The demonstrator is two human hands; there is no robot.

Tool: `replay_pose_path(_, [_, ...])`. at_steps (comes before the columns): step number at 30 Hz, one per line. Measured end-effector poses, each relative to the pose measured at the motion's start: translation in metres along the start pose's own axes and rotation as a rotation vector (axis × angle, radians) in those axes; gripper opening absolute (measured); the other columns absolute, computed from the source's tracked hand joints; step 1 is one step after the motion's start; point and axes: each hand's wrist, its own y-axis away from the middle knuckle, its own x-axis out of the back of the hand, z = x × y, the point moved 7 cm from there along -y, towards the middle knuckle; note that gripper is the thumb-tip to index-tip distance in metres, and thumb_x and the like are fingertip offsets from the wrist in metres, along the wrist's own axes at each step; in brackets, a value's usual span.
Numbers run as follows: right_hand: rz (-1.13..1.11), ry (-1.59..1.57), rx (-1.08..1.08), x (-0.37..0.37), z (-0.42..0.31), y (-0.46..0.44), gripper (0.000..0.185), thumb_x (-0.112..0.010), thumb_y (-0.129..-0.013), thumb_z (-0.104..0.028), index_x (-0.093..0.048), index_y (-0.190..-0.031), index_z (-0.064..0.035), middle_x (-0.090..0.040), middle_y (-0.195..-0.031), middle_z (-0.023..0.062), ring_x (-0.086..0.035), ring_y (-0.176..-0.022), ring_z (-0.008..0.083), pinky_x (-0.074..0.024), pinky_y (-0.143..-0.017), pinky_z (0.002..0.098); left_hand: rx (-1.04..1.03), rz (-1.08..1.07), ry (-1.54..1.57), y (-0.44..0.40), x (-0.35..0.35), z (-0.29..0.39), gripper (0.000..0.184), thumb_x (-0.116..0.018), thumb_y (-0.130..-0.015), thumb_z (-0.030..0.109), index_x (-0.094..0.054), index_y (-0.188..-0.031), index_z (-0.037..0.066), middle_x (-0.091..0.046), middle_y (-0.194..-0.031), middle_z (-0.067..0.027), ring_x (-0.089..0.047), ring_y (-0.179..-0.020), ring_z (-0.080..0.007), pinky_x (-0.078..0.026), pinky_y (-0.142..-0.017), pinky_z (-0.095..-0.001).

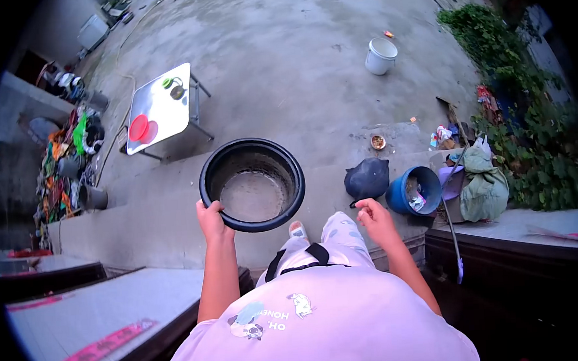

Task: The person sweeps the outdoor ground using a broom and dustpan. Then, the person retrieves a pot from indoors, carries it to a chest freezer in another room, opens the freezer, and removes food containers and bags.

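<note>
My left hand (214,220) grips the near-left rim of a deep black basin (293,210), thumb over the edge and fingers on the outside. Dirty residue coats the inner wall and bottom of this basin. My right hand (377,220) hangs in front of my right leg, its fingers loosely bent and apart, with nothing visible in them. Just beyond it lies a dark, rounded bag-like bundle (367,178). A blue bucket (396,198) with rubbish inside stands to the right of that hand.
Ahead on the left, a metal-topped table (160,99) carries a red bowl (138,127) and small green items. A white bucket (380,56) stands on the concrete. A small bowl (378,142) lies closer. Clutter lines the left wall; a green sack (484,186) and vines are right.
</note>
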Motion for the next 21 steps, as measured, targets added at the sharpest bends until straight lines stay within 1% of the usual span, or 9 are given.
replay_pose_path(2, [0.003, 0.231, -0.016, 0.011, 0.008, -0.02, 0.013, -0.054, -0.082, -0.008, -0.06, -0.092, -0.0039, -0.058, -0.076, 0.0093, -0.055, -0.065, 0.0175, -0.0454, -0.061, 0.0311, -0.036, -0.01, -0.048, -0.019, -0.029, 0.005, 0.029, -0.044, -0.065, -0.012, -0.045, -0.09, 0.003, -0.048, -0.081, -0.0068, -0.049, -0.067, -0.0159, -0.043, -0.061, -0.0276])
replay_pose_path(6, [0.008, 0.148, -0.145, 0.029, 0.048, -0.083, 0.014, -0.055, -0.081, -0.009, -0.06, -0.092, -0.0024, -0.059, -0.078, 0.0103, -0.056, -0.064, 0.02, -0.0463, -0.062, 0.0315, -0.065, 0.002, -0.174, -0.066, -0.068, 0.003, 0.028, -0.043, -0.064, -0.011, -0.045, -0.088, 0.002, -0.049, -0.082, -0.0072, -0.048, -0.067, -0.0165, -0.044, -0.061, -0.0274])
replay_pose_path(8, [0.062, 0.196, -0.021, 0.036, 0.052, -0.124, 0.014, -0.054, -0.082, -0.009, -0.06, -0.093, -0.0022, -0.059, -0.076, 0.0106, -0.058, -0.065, 0.0192, -0.0478, -0.064, 0.0318, -0.086, 0.024, -0.142, -0.083, -0.088, 0.006, 0.026, -0.044, -0.062, -0.011, -0.046, -0.084, 0.002, -0.048, -0.078, -0.0066, -0.047, -0.065, -0.0165, -0.042, -0.057, -0.0271])
replay_pose_path(11, [-0.014, 0.094, -0.09, 0.036, 0.058, -0.199, 0.017, -0.052, -0.084, -0.009, -0.059, -0.097, -0.0018, -0.063, -0.082, 0.0119, -0.063, -0.072, 0.0189, -0.0496, -0.068, 0.0305, -0.095, 0.08, -0.074, -0.114, -0.106, 0.004, 0.024, -0.044, -0.061, -0.011, -0.046, -0.082, 0.002, -0.047, -0.075, -0.0062, -0.046, -0.063, -0.0167, -0.041, -0.055, -0.0279])
replay_pose_path(14, [-0.059, 0.109, -0.006, 0.042, 0.03, -0.262, 0.015, -0.051, -0.087, -0.007, -0.058, -0.098, -0.0002, -0.061, -0.079, 0.0064, -0.06, -0.07, 0.0128, -0.0502, -0.063, 0.0262, -0.044, 0.156, -0.149, -0.145, -0.122, -0.002, 0.029, -0.044, -0.062, -0.012, -0.044, -0.087, 0.003, -0.047, -0.08, -0.0073, -0.047, -0.069, -0.0181, -0.041, -0.059, -0.0311])
replay_pose_path(16, [-0.047, 0.023, 0.012, 0.049, 0.022, -0.304, 0.017, -0.052, -0.086, -0.009, -0.058, -0.1, -0.0007, -0.062, -0.078, 0.0074, -0.06, -0.068, 0.0134, -0.0495, -0.063, 0.0272, -0.05, 0.149, -0.142, -0.162, -0.16, 0.001, 0.028, -0.044, -0.062, -0.013, -0.043, -0.085, 0.003, -0.046, -0.079, -0.0069, -0.046, -0.067, -0.0177, -0.041, -0.058, -0.0307])
replay_pose_path(18, [-0.059, 0.178, 0.071, 0.059, -0.003, -0.335, 0.017, -0.053, -0.086, -0.011, -0.059, -0.098, -0.0015, -0.062, -0.076, 0.0076, -0.059, -0.068, 0.0122, -0.0485, -0.063, 0.0277, -0.047, 0.154, -0.128, -0.165, -0.191, 0.004, 0.027, -0.043, -0.062, -0.013, -0.042, -0.083, 0.004, -0.045, -0.078, -0.0065, -0.045, -0.066, -0.0172, -0.041, -0.058, -0.0302])
replay_pose_path(19, [-0.068, 0.237, 0.048, 0.062, -0.007, -0.347, 0.021, -0.054, -0.085, -0.019, -0.06, -0.098, -0.004, -0.065, -0.087, 0.0155, -0.062, -0.081, 0.03, -0.049, -0.071, 0.0367, -0.054, 0.146, -0.119, -0.166, -0.206, 0.005, 0.026, -0.043, -0.062, -0.013, -0.042, -0.082, 0.004, -0.044, -0.077, -0.0059, -0.044, -0.065, -0.0169, -0.04, -0.057, -0.0294])
replay_pose_path(21, [-0.061, 0.324, 0.103, 0.07, -0.021, -0.388, 0.021, -0.053, -0.085, -0.02, -0.06, -0.097, -0.0043, -0.065, -0.087, 0.0151, -0.062, -0.081, 0.0311, -0.0489, -0.071, 0.0375, -0.061, 0.135, -0.104, -0.186, -0.243, 0.006, 0.026, -0.043, -0.062, -0.013, -0.041, -0.081, 0.004, -0.044, -0.076, -0.0053, -0.044, -0.064, -0.0165, -0.039, -0.056, -0.0285])
